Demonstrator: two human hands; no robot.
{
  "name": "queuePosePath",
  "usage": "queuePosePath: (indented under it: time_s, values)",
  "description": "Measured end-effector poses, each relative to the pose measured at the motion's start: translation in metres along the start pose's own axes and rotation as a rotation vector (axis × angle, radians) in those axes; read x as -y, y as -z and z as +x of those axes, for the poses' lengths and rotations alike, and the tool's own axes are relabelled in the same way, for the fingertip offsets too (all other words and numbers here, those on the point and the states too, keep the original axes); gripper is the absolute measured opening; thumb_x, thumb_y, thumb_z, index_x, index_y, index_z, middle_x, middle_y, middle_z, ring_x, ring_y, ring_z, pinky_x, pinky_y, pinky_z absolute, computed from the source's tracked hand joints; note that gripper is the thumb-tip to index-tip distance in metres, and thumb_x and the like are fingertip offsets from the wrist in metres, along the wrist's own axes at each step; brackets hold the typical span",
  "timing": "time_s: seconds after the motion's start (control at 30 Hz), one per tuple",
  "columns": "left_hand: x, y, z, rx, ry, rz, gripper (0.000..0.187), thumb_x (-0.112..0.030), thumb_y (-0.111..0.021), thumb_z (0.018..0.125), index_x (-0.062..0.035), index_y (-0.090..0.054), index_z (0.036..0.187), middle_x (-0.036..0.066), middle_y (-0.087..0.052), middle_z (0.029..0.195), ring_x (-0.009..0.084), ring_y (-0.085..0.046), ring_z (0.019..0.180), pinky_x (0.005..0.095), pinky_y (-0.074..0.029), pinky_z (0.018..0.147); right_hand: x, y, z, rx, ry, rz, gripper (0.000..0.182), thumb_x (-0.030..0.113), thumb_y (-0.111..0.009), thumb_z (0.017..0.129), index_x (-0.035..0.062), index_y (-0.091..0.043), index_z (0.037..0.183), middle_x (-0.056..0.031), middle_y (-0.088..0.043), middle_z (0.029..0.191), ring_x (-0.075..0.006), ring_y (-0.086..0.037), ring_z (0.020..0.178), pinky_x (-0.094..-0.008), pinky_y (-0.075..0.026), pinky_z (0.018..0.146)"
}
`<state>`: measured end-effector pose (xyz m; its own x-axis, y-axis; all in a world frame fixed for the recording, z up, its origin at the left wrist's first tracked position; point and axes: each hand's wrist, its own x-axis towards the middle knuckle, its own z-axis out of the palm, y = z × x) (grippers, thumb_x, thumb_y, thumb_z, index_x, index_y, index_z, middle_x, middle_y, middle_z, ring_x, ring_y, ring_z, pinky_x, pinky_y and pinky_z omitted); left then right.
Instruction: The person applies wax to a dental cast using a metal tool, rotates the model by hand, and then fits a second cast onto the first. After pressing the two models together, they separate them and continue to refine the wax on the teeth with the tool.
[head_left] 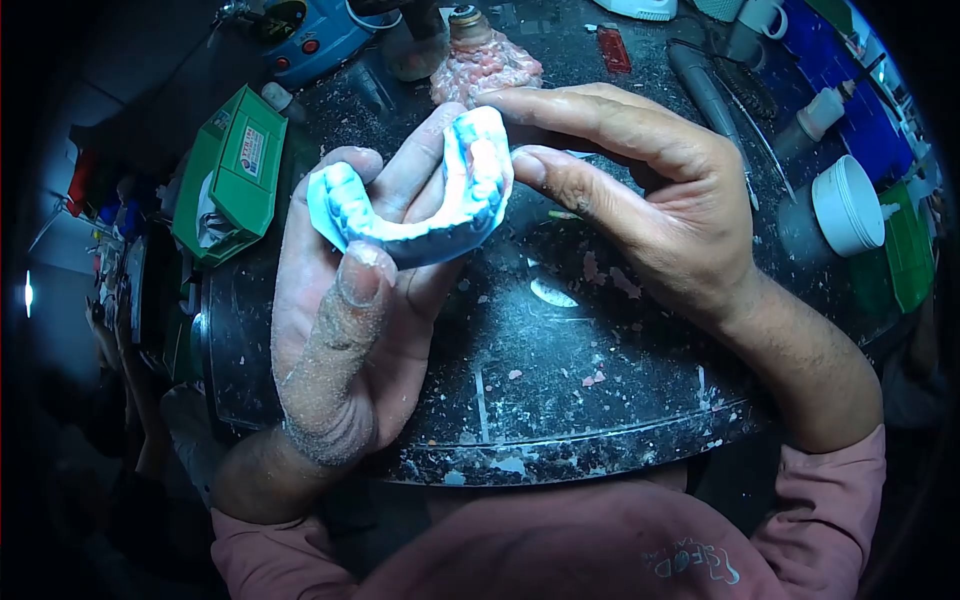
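A pale blue-white dental arch model (pixel 415 232), shaped like a U with teeth along it, is held up above the dark table. My left hand (pixel 350 310) grips it from below, thumb on its front edge and fingers behind it; powder coats the thumb and wrist. My right hand (pixel 640 180) is at the model's right end, with index finger and thumb bent around that end. The thumb tip is beside the model's right side. Glare washes out part of the teeth.
The dark, speckled table (pixel 600 390) carries a green box (pixel 240 170) at left and a pink lumpy mound (pixel 485 65) at the back. Behind them stands a blue device (pixel 325 40). A red lighter (pixel 613 50), a grey handpiece (pixel 700 90) and a white tub (pixel 848 207) lie toward the right.
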<state>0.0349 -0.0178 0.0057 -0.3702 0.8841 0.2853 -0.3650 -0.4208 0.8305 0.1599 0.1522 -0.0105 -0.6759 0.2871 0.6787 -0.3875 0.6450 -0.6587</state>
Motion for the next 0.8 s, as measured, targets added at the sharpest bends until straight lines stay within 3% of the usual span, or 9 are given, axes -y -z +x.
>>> queuePosePath:
  time_s: [0.13, 0.23, 0.33, 0.4, 0.53, 0.6, 0.7, 0.8]
  values:
    - [0.001, 0.004, 0.000, 0.035, -0.007, 0.008, 0.053, -0.015, -0.050, 0.096, 0.0008, -0.019, 0.135, 0.033, -0.021, 0.145, 0.0329, -0.034, 0.135, 0.0444, -0.032, 0.110, -0.002, 0.000, -0.001, -0.009, 0.024, -0.029, 0.030, 0.004, -0.064, 0.087, -0.0010, -0.063, 0.116, -0.0149, -0.065, 0.111, -0.0192, -0.061, 0.106, -0.0308, -0.048, 0.093]
    - [0.002, 0.004, 0.004, 0.017, -0.012, -0.024, 0.050, -0.015, -0.050, 0.096, 0.0001, -0.021, 0.134, 0.034, -0.023, 0.144, 0.0336, -0.034, 0.134, 0.0450, -0.030, 0.111, 0.000, -0.001, -0.001, 0.010, -0.003, -0.065, 0.028, 0.004, -0.059, 0.090, -0.0015, -0.062, 0.118, -0.0143, -0.065, 0.111, -0.0189, -0.061, 0.105, -0.0301, -0.047, 0.094]
    - [-0.001, 0.002, 0.007, -0.100, -0.027, -0.019, 0.047, -0.015, -0.049, 0.096, 0.0005, -0.023, 0.133, 0.034, -0.024, 0.144, 0.0341, -0.034, 0.135, 0.0451, -0.029, 0.112, 0.003, -0.004, -0.003, -0.102, -0.140, 0.129, 0.035, 0.007, -0.041, 0.097, -0.0057, -0.054, 0.126, -0.0127, -0.064, 0.107, -0.0159, -0.059, 0.103, -0.0281, -0.044, 0.096]
    - [-0.002, 0.003, 0.006, -0.120, -0.013, -0.033, 0.046, -0.015, -0.048, 0.097, 0.0006, -0.025, 0.132, 0.034, -0.026, 0.143, 0.0344, -0.034, 0.135, 0.0453, -0.028, 0.113, 0.005, -0.008, -0.005, -0.113, -0.127, 0.151, 0.039, 0.009, -0.043, 0.095, -0.0066, -0.049, 0.130, -0.0120, -0.061, 0.109, -0.0148, -0.056, 0.104, -0.0280, -0.042, 0.096]
    - [-0.003, 0.006, 0.007, -0.106, -0.031, -0.052, 0.045, -0.014, -0.047, 0.097, 0.0008, -0.024, 0.133, 0.034, -0.025, 0.144, 0.0343, -0.034, 0.135, 0.0449, -0.028, 0.113, 0.022, -0.020, -0.011, -0.022, -0.091, -0.009, 0.058, 0.013, -0.049, 0.092, -0.0043, -0.029, 0.144, -0.0139, -0.049, 0.127, -0.0182, -0.050, 0.112, -0.0309, -0.040, 0.097]
    - [-0.005, 0.004, 0.008, -0.075, -0.051, -0.006, 0.050, -0.012, -0.051, 0.094, 0.0010, -0.023, 0.132, 0.033, -0.021, 0.146, 0.0342, -0.030, 0.137, 0.0461, -0.024, 0.113, 0.024, -0.025, -0.013, -0.010, -0.059, -0.054, 0.071, 0.019, -0.055, 0.090, -0.0035, -0.019, 0.147, -0.0169, -0.043, 0.136, -0.0229, -0.048, 0.119, -0.0350, -0.041, 0.097]
    - [-0.007, 0.001, 0.010, -0.033, -0.157, 0.112, 0.067, -0.012, -0.062, 0.081, -0.0007, -0.021, 0.132, 0.034, -0.017, 0.147, 0.0383, -0.021, 0.140, 0.0486, -0.017, 0.113, 0.028, -0.032, -0.011, 0.039, 0.036, -0.015, 0.089, 0.029, -0.064, 0.083, -0.0042, -0.012, 0.148, -0.0244, -0.034, 0.141, -0.0315, -0.043, 0.125, -0.0402, -0.042, 0.097]
    - [-0.006, 0.002, 0.011, 0.100, -0.321, 0.197, 0.061, -0.007, -0.062, 0.079, -0.0050, -0.022, 0.125, 0.035, -0.007, 0.148, 0.0377, -0.019, 0.140, 0.0470, -0.020, 0.112, 0.042, -0.035, -0.013, 0.127, 0.053, 0.048, 0.099, 0.027, -0.072, 0.077, -0.0078, -0.010, 0.146, -0.0272, -0.020, 0.149, -0.0359, -0.027, 0.137, -0.0437, -0.032, 0.107]
